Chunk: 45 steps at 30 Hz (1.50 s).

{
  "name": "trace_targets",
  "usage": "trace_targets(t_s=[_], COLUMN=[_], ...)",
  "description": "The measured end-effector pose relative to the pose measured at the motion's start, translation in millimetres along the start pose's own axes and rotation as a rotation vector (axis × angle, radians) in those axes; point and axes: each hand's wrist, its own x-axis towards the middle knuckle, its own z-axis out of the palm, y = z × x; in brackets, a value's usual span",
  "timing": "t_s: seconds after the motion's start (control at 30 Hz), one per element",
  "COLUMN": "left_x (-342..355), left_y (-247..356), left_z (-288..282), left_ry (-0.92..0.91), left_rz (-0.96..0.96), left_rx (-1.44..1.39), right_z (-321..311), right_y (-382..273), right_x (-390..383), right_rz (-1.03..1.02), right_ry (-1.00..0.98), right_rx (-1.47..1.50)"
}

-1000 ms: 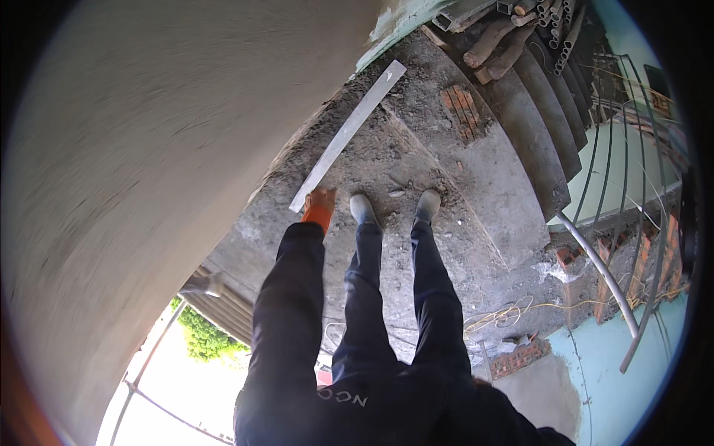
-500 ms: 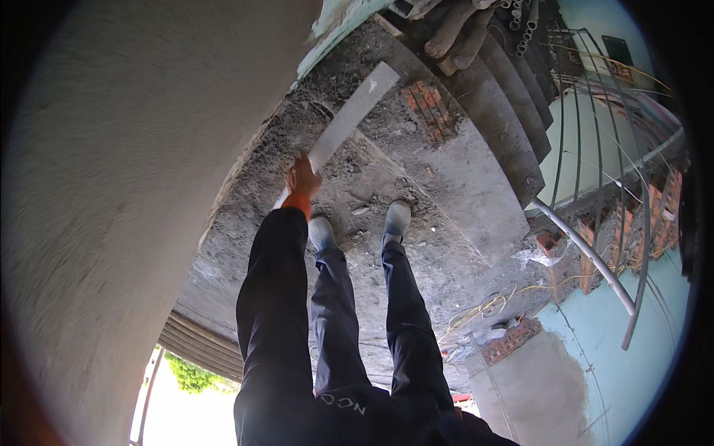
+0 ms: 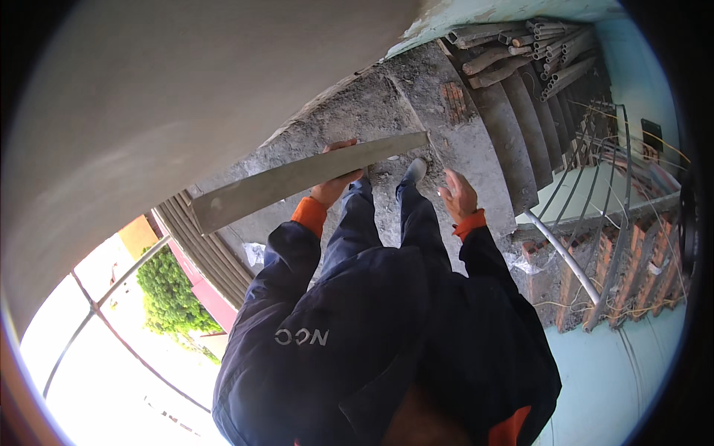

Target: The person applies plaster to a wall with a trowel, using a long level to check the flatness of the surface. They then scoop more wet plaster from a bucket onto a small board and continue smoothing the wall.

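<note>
A long flat grey straightedge point(image 3: 275, 178) spans from the lower left to the centre, raised above the landing. My left hand point(image 3: 334, 175) grips it around its middle, fingers over the far edge and thumb along the near one, at the cuff of an orange sleeve. Right of the straightedge, short of its far end, my right hand point(image 3: 455, 193) hangs with its fingers loosely bent and apart, holding nothing. Both of my grey shoes point(image 3: 416, 169) stand on the dusty concrete landing point(image 3: 342, 97), the left one mostly hidden beneath the straightedge.
Curved concrete steps point(image 3: 509, 134) descend at the right beside bent metal railings point(image 3: 565, 186) and exposed bricks point(image 3: 621, 253). Wooden poles and tubes point(image 3: 535, 52) are stacked at the top right. A plastered curved wall point(image 3: 149, 111) rises at the left, above a bright opening with foliage point(image 3: 171, 297).
My left hand has taken hold of the straightedge lying on the landing and lifted it toward my body, turning it more crosswise. My right hand has come into view.
</note>
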Motion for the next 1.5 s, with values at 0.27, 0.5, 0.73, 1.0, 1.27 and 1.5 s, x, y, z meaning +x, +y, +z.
trace_targets(t_s=[0.27, 0.5, 0.73, 1.0, 1.27, 1.5], left_x=[-40.5, -76.6, -138.5, -238.3, -371.9, -324.5], left_y=[131.1, 175.3, 100.1, 89.5, 45.7, 48.7], left_z=[39.7, -25.0, -164.2, -267.5, -265.1, -257.5], left_ry=[-0.128, -0.325, -0.096, 0.477, 0.872, 0.786], left_rz=[0.115, 0.249, -0.241, -0.620, -0.573, -0.772], left_rx=[-0.027, 0.117, 0.304, 0.005, -0.234, -0.104], right_z=[7.6, -72.6, -250.2, -364.1, -349.2, -422.1], right_y=[-133.7, -209.2, -206.9, -181.0, -247.0, -196.4], right_x=[46.4, 91.7, 145.0, 400.9, 329.5, 418.5], right_rz=[-0.500, -0.284, -0.157, -0.312, -0.361, -0.308], right_ry=[0.392, 0.702, 1.472, 1.631, 1.395, 1.323], right_rx=[-0.047, 0.595, 0.434, 0.192, 0.854, 0.480])
